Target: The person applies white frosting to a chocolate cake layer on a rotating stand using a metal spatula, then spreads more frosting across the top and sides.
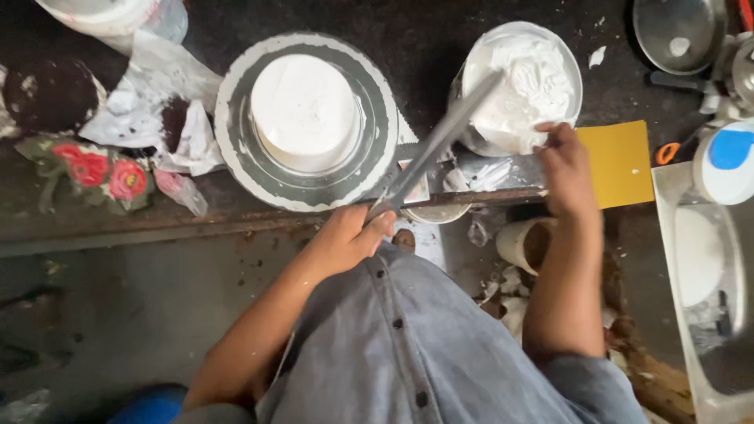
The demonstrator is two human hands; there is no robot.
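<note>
Gripping the handle of a long flat grey metal spatula (440,145) with the left hand (349,235), fingers closed tight around it, just below the centre of the frame, the blade slanting up and to the right until its tip is reaching over the rim of a round metal bowl of white cream (525,82) in the upper right. Resting the right hand (564,169) at the lower right edge of that bowl, fingers curled at the rim; whether pinching the rim or merely touching it cannot be told. Standing left of the bowl, in the upper middle of the frame, a round white frosted cake (305,110) on a grey round turntable with a scalloped white board (236,133), apart from the blade. Lying right of the right hand, a flat yellow square card (620,161) on the dark worktop (424,39). Sitting at the far left, a dark brown round sponge cake (47,94) beside crumpled white paper (133,118), with a red-flowered cloth (94,169) just below. Showing at the right edge, a white tub with a blue lid (726,161); at the upper right corner, a round metal pan lid (679,31). Filling the lower middle, a grey buttoned garment (424,338).
</note>
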